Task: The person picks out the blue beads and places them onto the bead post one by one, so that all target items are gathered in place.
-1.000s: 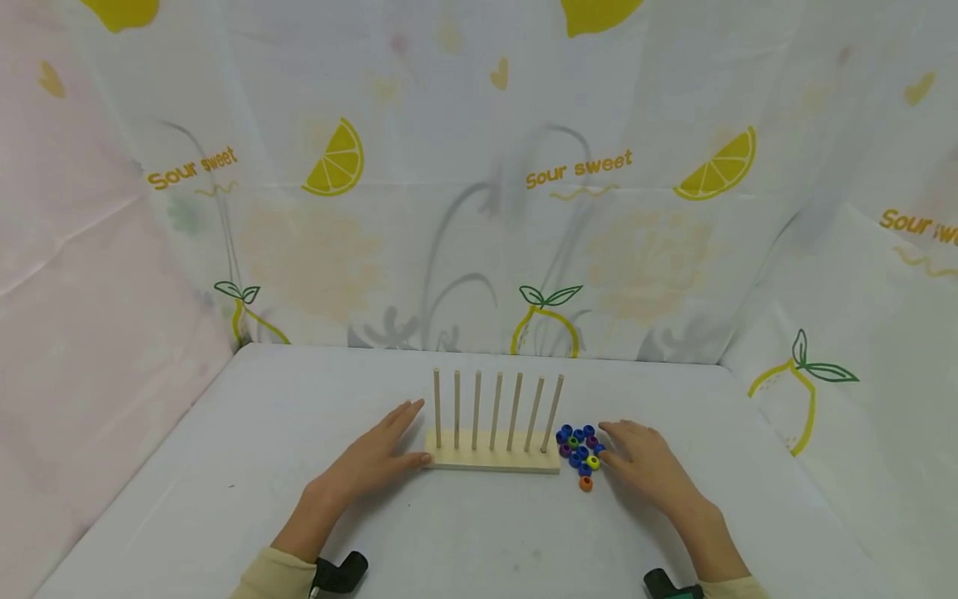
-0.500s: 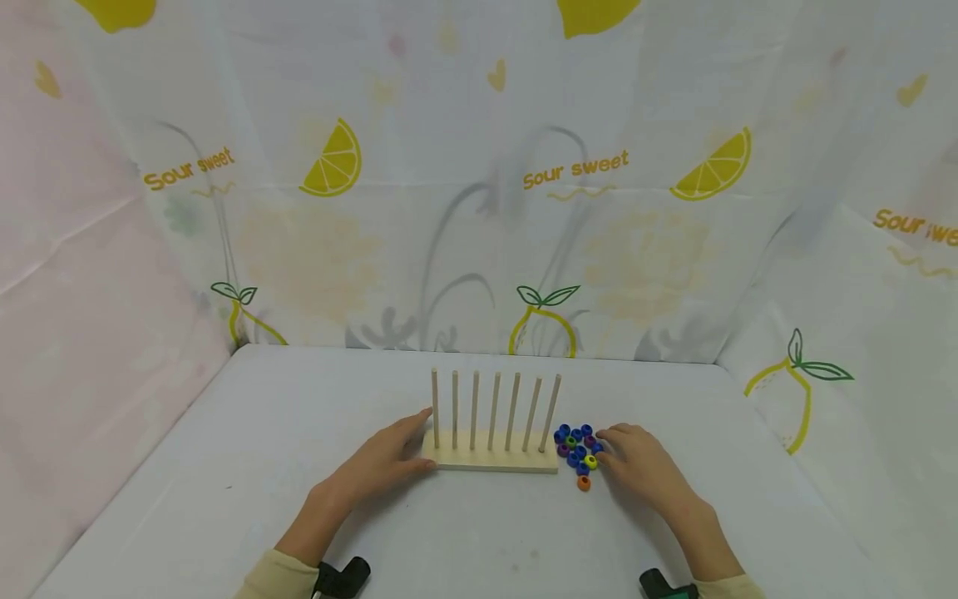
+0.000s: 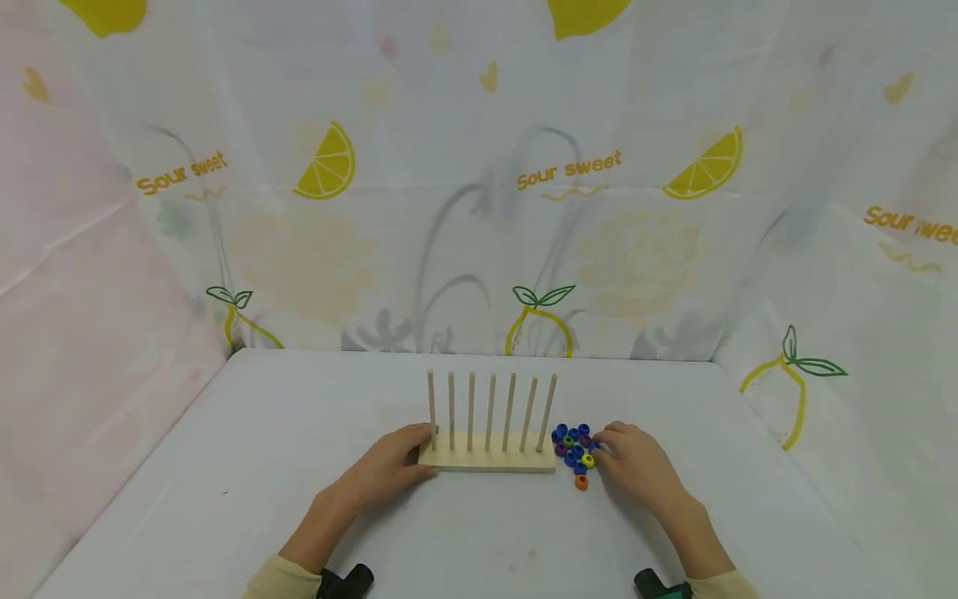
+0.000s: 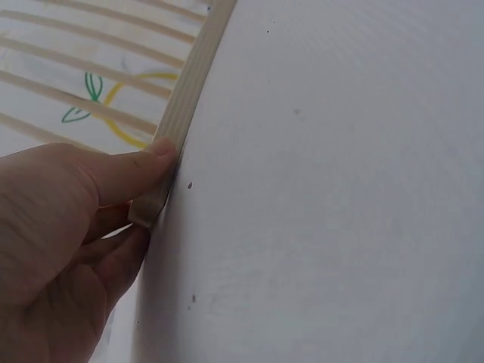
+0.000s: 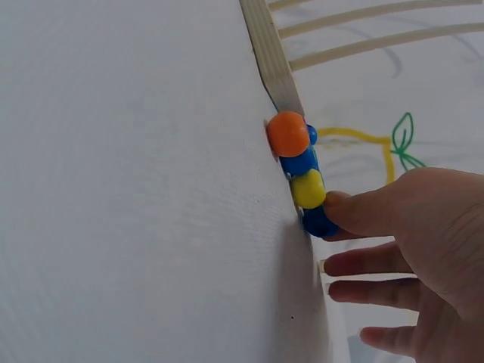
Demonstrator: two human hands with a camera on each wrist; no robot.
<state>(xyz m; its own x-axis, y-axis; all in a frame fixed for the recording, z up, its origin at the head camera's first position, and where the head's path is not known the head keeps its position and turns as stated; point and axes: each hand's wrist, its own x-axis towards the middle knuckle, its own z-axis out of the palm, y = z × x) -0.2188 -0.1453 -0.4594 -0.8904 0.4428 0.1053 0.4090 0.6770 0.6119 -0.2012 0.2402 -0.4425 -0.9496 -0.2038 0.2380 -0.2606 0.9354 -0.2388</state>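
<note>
A pale wooden peg rack [image 3: 486, 453], with several upright dowels on a flat base, stands mid-table in the head view. My left hand [image 3: 389, 459] grips the base's left end, thumb in front and fingers behind; the left wrist view shows the thumb [image 4: 155, 151] on its edge. Right of the rack lies a cluster of round beads, several of them blue, with a yellow bead [image 3: 587, 461] and an orange bead [image 3: 580, 482]. My right hand [image 3: 636, 466] is at the cluster's right side, thumb and forefinger pinching a blue bead [image 5: 320, 223]. Its other fingers are spread apart.
The white table [image 3: 479, 541] carries the rack and beads. Behind it hangs a lemon-print cloth [image 3: 449, 249], with more cloth at both sides. Black devices sit at both cuffs, including the left one [image 3: 348, 581].
My left hand has moved right onto the rack's end and taken hold of it. The right thumb and forefinger have drawn closer around the blue bead. The whole view has shifted slightly.
</note>
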